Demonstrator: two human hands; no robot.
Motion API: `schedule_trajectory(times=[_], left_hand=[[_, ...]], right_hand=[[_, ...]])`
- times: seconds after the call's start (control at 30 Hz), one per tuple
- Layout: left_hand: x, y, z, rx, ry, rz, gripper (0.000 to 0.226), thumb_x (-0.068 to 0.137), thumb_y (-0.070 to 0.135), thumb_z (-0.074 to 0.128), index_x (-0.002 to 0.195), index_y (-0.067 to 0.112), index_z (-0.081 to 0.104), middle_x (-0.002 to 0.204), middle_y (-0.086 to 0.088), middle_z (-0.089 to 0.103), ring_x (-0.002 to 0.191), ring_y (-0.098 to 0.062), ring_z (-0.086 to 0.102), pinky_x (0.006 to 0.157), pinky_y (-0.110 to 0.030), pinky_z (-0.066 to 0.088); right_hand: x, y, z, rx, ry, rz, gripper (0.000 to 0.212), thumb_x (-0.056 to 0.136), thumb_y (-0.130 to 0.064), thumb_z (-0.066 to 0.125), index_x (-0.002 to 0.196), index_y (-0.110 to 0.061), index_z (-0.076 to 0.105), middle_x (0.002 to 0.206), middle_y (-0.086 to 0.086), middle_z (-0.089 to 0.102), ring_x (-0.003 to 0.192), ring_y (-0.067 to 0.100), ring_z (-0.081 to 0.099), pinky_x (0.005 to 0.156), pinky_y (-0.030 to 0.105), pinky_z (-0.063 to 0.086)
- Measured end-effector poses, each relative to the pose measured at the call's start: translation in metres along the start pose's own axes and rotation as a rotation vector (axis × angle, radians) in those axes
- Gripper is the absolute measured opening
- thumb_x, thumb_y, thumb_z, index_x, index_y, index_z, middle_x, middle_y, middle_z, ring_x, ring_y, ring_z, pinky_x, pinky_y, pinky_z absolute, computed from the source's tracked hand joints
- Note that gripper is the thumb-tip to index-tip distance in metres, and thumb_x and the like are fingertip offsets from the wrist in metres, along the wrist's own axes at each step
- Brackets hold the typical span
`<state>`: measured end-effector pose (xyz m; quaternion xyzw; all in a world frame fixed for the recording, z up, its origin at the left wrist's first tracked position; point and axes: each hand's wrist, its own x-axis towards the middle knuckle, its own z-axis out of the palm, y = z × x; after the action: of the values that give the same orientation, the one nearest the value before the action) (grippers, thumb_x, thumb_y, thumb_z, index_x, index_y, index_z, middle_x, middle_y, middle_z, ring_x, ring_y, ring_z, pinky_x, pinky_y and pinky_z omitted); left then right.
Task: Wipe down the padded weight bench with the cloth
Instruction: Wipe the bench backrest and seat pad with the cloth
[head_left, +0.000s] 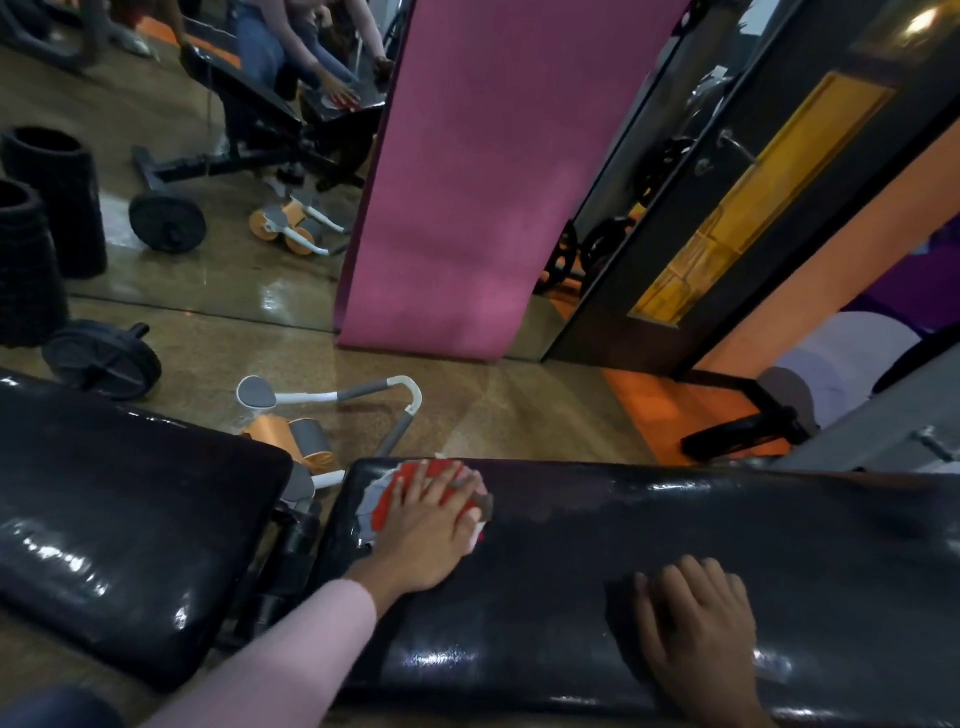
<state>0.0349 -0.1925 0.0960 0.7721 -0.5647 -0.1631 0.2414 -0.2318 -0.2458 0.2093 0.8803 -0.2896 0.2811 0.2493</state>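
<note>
1. Nearest, the right hand lies flat with spread fingers on the glossy black padded weight bench, probably bracing the body
2. Farther along, the left hand, fingers straight and splayed, presses the red-and-white crumpled cloth onto the pad's far left corner, suited to wiping
3. Beyond, an orange-and-grey ab roller lies on the floor

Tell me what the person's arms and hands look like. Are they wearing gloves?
No gloves: both hands are bare. The left hand comes out of a long, snug, pale pink sleeve that ends at the wrist. The right hand shows no sleeve up to the picture's edge. No rings or watch can be seen.
</note>
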Motion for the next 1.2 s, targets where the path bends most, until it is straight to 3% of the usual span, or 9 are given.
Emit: schedule_trajectory(times=[0.27,0.43,0.6,0.73,0.8,0.87,0.97,1.07,1.2], left_hand=[[0.057,-0.006,-0.016,-0.092,-0.108,-0.028,0.055,0.092,0.058,0.017,0.143,0.038,0.024,0.153,0.003,0.028,0.140,-0.023,0.021,0.113,-0.047,0.009],[0.014,-0.024,-0.009,-0.104,-0.039,-0.217,0.052,0.095,0.054,0.020,0.145,0.042,0.016,0.159,-0.002,0.001,0.143,-0.036,-0.009,0.114,-0.054,-0.005],[0.015,0.036,-0.006,-0.048,-0.064,-0.006,0.053,0.095,0.051,0.019,0.146,0.040,0.008,0.159,0.000,0.001,0.142,-0.035,-0.009,0.113,-0.056,-0.007],[0.035,0.013,-0.014,-0.068,-0.084,-0.050,0.043,0.093,0.053,0.020,0.135,0.050,0.024,0.152,0.000,0.025,0.138,-0.030,0.017,0.112,-0.051,0.007],[0.030,-0.004,-0.013,-0.103,-0.066,-0.155,0.042,0.093,0.056,0.018,0.134,0.053,0.023,0.154,-0.001,0.023,0.141,-0.030,0.013,0.112,-0.052,0.006],[0.014,-0.003,-0.007,-0.090,-0.067,-0.219,0.048,0.093,0.058,0.017,0.141,0.053,0.012,0.158,0.005,0.006,0.144,-0.029,-0.004,0.113,-0.055,-0.001],[-0.005,0.030,0.000,0.004,-0.079,-0.011,0.051,0.095,0.055,0.017,0.144,0.049,0.003,0.158,0.011,-0.006,0.143,-0.027,-0.015,0.111,-0.056,-0.007],[0.007,0.037,-0.003,0.019,-0.084,0.117,0.051,0.095,0.058,0.019,0.144,0.051,0.006,0.157,0.016,-0.002,0.144,-0.020,-0.009,0.111,-0.051,-0.004],[0.017,-0.006,-0.011,-0.035,-0.013,-0.042,0.067,0.083,0.072,0.017,0.143,0.043,0.015,0.155,0.013,0.018,0.143,-0.016,0.011,0.113,-0.047,0.012]], right_hand=[[-0.013,0.006,-0.008,-0.116,0.049,0.011,0.035,0.083,-0.024,0.056,0.051,-0.013,0.049,0.055,0.007,0.042,0.052,0.029,0.043,0.054,0.036,0.029],[-0.022,0.007,-0.010,-0.147,0.032,0.053,0.030,0.077,-0.023,0.064,0.051,-0.015,0.050,0.053,0.005,0.045,0.047,0.029,0.045,0.049,0.034,0.030],[-0.023,0.005,-0.007,-0.097,-0.061,0.091,0.029,0.084,-0.033,0.051,0.082,-0.016,0.074,0.092,0.009,0.069,0.089,0.031,0.059,0.075,0.042,0.042],[-0.021,0.008,-0.009,0.025,-0.302,0.039,0.051,0.098,-0.040,0.025,0.119,-0.020,0.067,0.129,0.002,0.061,0.126,0.024,0.048,0.103,0.047,0.036],[-0.017,0.009,-0.011,0.028,-0.412,0.021,0.052,0.099,-0.039,0.021,0.130,-0.024,0.059,0.141,-0.002,0.053,0.137,0.022,0.038,0.110,0.049,0.029],[-0.015,0.008,-0.012,-0.001,-0.490,0.027,0.047,0.097,-0.035,0.028,0.138,-0.028,0.050,0.150,-0.006,0.042,0.144,0.021,0.027,0.113,0.049,0.023],[-0.015,0.008,-0.011,-0.030,-0.537,0.015,0.049,0.094,-0.031,0.034,0.142,-0.029,0.044,0.153,-0.007,0.036,0.147,0.020,0.022,0.115,0.049,0.019],[-0.017,0.011,-0.010,-0.014,-0.536,0.002,0.049,0.094,-0.030,0.035,0.142,-0.027,0.044,0.153,-0.004,0.038,0.146,0.021,0.022,0.116,0.049,0.019],[-0.021,0.012,-0.010,-0.005,-0.532,-0.009,0.049,0.096,-0.031,0.034,0.143,-0.028,0.041,0.154,-0.003,0.035,0.148,0.020,0.017,0.116,0.049,0.018]])
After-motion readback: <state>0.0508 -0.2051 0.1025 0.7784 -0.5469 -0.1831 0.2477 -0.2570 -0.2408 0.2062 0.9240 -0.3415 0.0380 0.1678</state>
